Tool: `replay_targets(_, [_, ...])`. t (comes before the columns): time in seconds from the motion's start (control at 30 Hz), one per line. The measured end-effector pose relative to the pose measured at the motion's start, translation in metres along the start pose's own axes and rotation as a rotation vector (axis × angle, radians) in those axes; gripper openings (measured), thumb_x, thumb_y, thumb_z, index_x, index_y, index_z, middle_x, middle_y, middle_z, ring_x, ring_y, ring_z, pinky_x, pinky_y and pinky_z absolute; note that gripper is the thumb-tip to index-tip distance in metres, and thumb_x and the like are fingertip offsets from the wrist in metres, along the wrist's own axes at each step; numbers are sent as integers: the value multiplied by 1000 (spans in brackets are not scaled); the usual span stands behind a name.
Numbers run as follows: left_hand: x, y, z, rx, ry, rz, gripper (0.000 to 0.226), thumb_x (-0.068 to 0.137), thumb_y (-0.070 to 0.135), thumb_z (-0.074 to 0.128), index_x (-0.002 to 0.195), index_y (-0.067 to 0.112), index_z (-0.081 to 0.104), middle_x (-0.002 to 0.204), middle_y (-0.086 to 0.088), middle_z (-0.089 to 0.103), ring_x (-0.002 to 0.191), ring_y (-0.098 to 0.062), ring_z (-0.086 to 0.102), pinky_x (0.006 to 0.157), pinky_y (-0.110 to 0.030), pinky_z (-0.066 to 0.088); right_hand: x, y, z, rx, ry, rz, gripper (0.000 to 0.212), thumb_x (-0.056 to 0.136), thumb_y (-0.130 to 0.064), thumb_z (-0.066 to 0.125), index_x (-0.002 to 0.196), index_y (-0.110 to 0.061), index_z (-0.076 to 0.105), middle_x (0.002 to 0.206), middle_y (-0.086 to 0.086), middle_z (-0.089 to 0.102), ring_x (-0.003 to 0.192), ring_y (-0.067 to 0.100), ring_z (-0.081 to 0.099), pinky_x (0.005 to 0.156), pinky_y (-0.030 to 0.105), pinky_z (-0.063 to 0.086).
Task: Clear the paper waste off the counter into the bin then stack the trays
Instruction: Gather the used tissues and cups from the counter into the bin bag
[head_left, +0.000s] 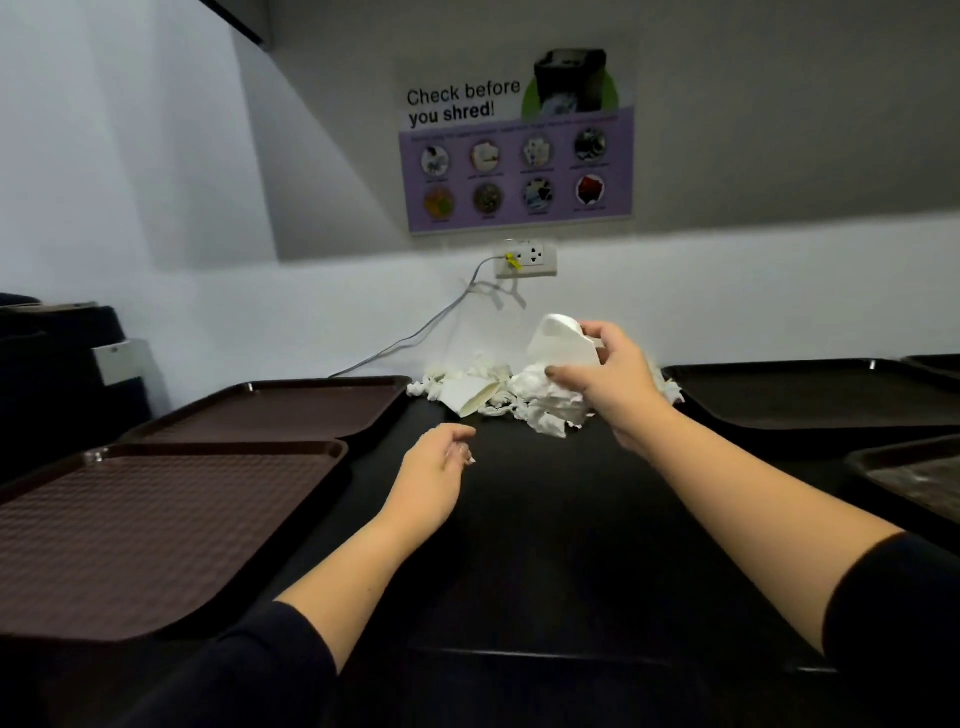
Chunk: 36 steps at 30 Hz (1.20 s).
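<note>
Four brown trays (171, 525) are fully visible, two at nine o'clock, two at three. The right hand (608, 374) grips white paper (563, 345) above the paper pile (498, 395) at twelve; the left hand (436, 467) hovers, loosely curled, holding nothing. A poster (519, 150) hangs behind.

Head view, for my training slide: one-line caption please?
Right hand grips crumpled white paper above the waste pile; left hand hovers open.

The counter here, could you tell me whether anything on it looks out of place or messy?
Yes: a heap of crumpled white paper waste lies loose on the dark counter against the back wall, between the trays. The right hand grips one piece from it.
</note>
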<state>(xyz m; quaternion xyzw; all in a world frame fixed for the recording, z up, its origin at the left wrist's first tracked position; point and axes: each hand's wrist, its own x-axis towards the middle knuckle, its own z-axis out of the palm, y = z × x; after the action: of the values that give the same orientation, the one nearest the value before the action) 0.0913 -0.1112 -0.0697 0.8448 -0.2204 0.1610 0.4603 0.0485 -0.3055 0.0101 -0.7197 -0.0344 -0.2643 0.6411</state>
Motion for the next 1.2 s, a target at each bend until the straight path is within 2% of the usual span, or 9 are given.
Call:
replay_targets(0.17, [-30,21,-50,-293,191,-111,27,96,6,41,117,19,52,91,0,64,78,-5,58,68,-17,44,-31,-39,46,225,-108,63,48,72,3,72,109,-21,53,98,6,59,91,33,62,76,46,53])
replay_targets(0.3, [-64,41,-105,-492,359,-109,24,96,6,42,109,23,52,89,2,64,79,-9,60,71,-21,50,-64,-67,89,366,-231,94,48,74,4,70,112,-19,52,97,6,60,85,28,61,71,41,52])
replay_targets(0.47, [-126,41,-186,-457,517,-134,25,96,4,41,113,18,52,94,0,65,74,-9,64,59,-20,45,-109,-85,155,523,-400,201,49,72,3,72,109,-20,52,103,8,64,79,25,64,63,37,53])
replay_targets(0.53, [-158,29,-216,-482,578,-201,25,96,5,42,114,18,53,94,0,67,73,-8,65,59,-21,44,-132,-89,183,560,-471,248,47,72,4,72,107,-20,52,101,6,64,75,23,64,59,34,54])
replay_targets(0.67, [-225,-3,-265,-556,663,-379,27,94,9,46,118,19,53,97,3,69,79,-10,66,63,-23,46,-182,-91,241,606,-614,368,44,72,6,71,106,-17,54,101,9,65,79,25,66,69,44,57])
replay_targets(0.87, [-337,-85,-310,-656,781,-646,30,97,10,42,125,17,50,108,2,69,91,-14,65,75,-32,50,-272,-70,322,527,-850,509,46,76,2,70,113,-18,53,108,8,64,93,28,66,75,48,57])
replay_targets(1.03, [-428,-170,-295,-683,832,-964,36,100,14,37,135,17,44,95,10,64,81,-11,60,76,-37,48,-335,-20,382,423,-939,651,47,75,0,71,114,-20,54,106,7,64,90,27,66,65,39,58])
replay_targets(1.1, [-454,-196,-278,-693,839,-1079,33,101,15,35,133,15,45,96,8,61,74,-11,61,62,-33,53,-355,5,401,373,-931,719,47,75,1,72,113,-21,54,104,6,65,88,27,66,62,37,57])
replay_targets(1.2, [-478,-230,-253,-761,897,-1204,34,101,14,36,133,7,46,115,-12,61,62,-16,65,41,-23,51,-376,44,421,308,-897,813,49,74,1,72,114,-20,53,102,6,64,86,26,65,65,40,58])
